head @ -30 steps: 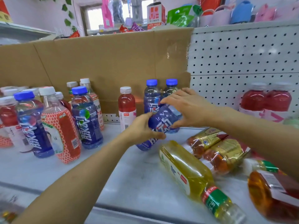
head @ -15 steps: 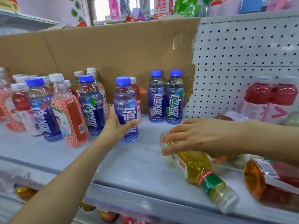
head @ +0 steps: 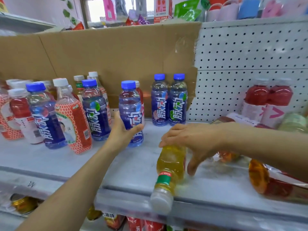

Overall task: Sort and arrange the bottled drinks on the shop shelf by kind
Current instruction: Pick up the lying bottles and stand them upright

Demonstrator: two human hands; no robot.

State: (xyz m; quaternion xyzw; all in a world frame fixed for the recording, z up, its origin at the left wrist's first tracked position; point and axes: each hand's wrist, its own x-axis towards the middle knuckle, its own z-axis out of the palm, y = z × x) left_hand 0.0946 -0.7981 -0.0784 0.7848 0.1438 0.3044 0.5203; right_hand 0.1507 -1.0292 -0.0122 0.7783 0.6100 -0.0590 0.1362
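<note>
yellow bottle [head: 170, 165]: lies on its side at the shelf [head: 66, 164] front edge, white cap overhanging.
right hand [head: 196, 139]: mid-shelf, fingers and thumb curled round the yellow bottle's base end.
left hand [head: 123, 135]: mid-shelf, wrapped round an upright blue-capped bottle [head: 130, 104].
blue-capped pair [head: 169, 100]: upright at the shelf's back.

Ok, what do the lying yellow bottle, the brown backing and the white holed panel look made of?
Yellow bottle: clear glossy plastic; the drink shows through and highlights glint. Brown backing: matte cardboard, creased, with shiny tape at its edge. White holed panel: probably painted metal pegboard; even rows of holes.
</note>
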